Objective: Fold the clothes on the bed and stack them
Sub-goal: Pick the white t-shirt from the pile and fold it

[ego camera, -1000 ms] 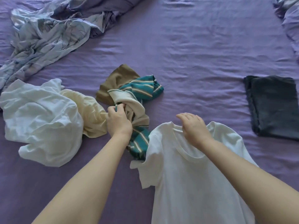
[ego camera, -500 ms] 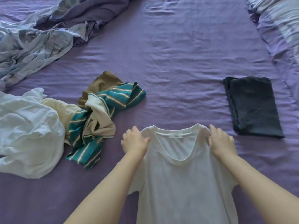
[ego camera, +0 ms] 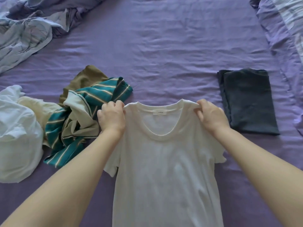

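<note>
A white T-shirt (ego camera: 165, 169) hangs spread in front of me, neck up, its small label showing inside the collar. My left hand (ego camera: 111, 118) pinches its left shoulder and my right hand (ego camera: 211, 117) pinches its right shoulder. A folded dark grey garment (ego camera: 249, 102) lies flat on the purple bed sheet (ego camera: 164, 46) to the right. To the left sits a loose heap: a teal striped shirt (ego camera: 98, 94), an olive-brown garment (ego camera: 85, 79), a cream piece (ego camera: 41, 107) and a crumpled white garment (ego camera: 18, 138).
A rumpled light blue and purple duvet (ego camera: 27, 30) fills the far left corner. A striped pillow or bedding (ego camera: 287, 22) lies along the right edge. Bare sheet stretches across the far middle of the bed.
My left hand left the striped shirt and took the T-shirt's left shoulder. My right hand moved from the collar to the right shoulder. The shirt is now held up and spread.
</note>
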